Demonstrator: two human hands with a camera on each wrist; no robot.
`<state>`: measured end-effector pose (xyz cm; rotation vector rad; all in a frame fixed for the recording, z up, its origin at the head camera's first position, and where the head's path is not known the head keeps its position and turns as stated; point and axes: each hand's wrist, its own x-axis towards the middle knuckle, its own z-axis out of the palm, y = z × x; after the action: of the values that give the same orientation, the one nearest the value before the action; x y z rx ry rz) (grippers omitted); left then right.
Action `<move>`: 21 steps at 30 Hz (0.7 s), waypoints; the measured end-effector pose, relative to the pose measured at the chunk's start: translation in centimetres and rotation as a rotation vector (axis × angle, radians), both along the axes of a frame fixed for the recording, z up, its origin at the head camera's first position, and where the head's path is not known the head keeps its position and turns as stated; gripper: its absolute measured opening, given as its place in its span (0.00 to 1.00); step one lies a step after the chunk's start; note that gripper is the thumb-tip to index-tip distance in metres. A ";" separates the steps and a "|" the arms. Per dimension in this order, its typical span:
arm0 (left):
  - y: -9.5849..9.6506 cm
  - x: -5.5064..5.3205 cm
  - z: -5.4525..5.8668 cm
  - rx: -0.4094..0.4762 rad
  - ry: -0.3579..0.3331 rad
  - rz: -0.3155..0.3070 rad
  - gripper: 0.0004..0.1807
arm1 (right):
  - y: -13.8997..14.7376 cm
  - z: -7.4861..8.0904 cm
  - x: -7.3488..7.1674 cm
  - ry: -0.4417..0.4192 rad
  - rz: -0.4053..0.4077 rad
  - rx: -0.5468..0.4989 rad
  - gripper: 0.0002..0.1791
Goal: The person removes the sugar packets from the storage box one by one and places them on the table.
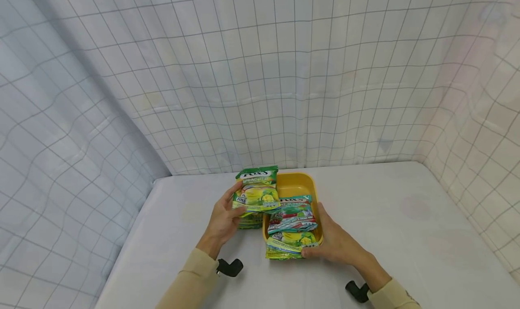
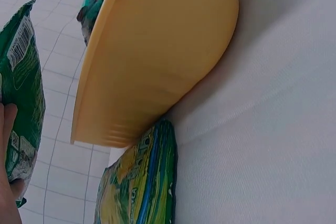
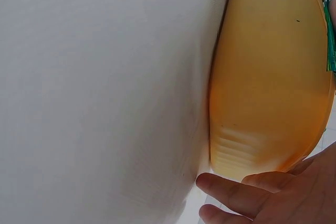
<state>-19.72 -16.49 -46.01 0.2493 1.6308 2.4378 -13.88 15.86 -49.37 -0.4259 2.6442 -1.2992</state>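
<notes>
My left hand (image 1: pixel 223 216) holds a green and yellow Fox's Spring Tea candy bag (image 1: pixel 257 194), thumb on its front, raised at the left side of a yellow plastic tub (image 1: pixel 295 179). The left wrist view shows this bag's green back with a barcode (image 2: pixel 21 42). Inside the tub lies a teal and red Fox's candy bag (image 1: pixel 293 216). Another yellow-green Fox's bag (image 1: pixel 286 243) sits at the near end, overhanging the rim. My right hand (image 1: pixel 335 241) rests along the tub's right side, fingers extended against the wall and thumb at the near bag's corner.
More green candy bags (image 1: pixel 251 221) lie stacked on the white table (image 1: pixel 378 209), just left of the tub and partly hidden under the held bag. White grid-patterned curtains (image 1: pixel 284 96) hang behind the table and at both sides.
</notes>
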 end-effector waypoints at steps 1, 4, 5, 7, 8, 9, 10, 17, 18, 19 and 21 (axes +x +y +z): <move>-0.2 0.0 0.0 0.010 0.000 0.003 0.42 | 0.0 0.0 0.0 0.001 0.001 -0.001 0.81; -0.9 -0.1 0.0 0.038 -0.002 0.011 0.43 | 0.1 -0.1 0.0 0.006 0.002 -0.003 0.81; -1.1 -0.1 0.0 0.045 -0.001 0.012 0.44 | 0.1 -0.1 0.0 0.007 0.002 -0.003 0.81; -1.5 -0.1 0.1 0.047 0.000 0.022 0.44 | 0.1 -0.1 0.0 0.010 0.003 -0.003 0.81; -1.7 -0.1 0.1 0.048 -0.003 0.029 0.44 | 0.1 -0.1 0.0 0.010 0.002 -0.001 0.81; -1.9 -0.1 0.1 0.048 -0.003 0.037 0.44 | 0.1 -0.1 0.0 0.010 0.002 0.001 0.81; -2.1 -0.1 0.1 0.051 -0.007 0.043 0.44 | 0.1 -0.1 0.0 0.009 0.002 0.003 0.81; -3.4 0.0 0.0 0.069 -0.020 0.075 0.44 | 0.0 -0.1 0.0 0.006 0.001 0.006 0.81; -3.5 -0.1 0.0 0.073 -0.022 0.075 0.44 | 0.1 -0.1 0.0 0.006 0.002 0.006 0.81; -3.7 -0.1 0.0 0.082 -0.023 0.076 0.44 | 0.1 -0.1 0.0 0.007 0.002 0.007 0.81; -4.2 -0.1 -0.1 0.091 -0.019 0.078 0.44 | 0.1 -0.1 0.0 0.010 0.003 0.011 0.81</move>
<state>-19.78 -20.65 -46.08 0.1784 1.5523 2.5679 -13.87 15.93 -49.46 -0.4358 2.6566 -1.2851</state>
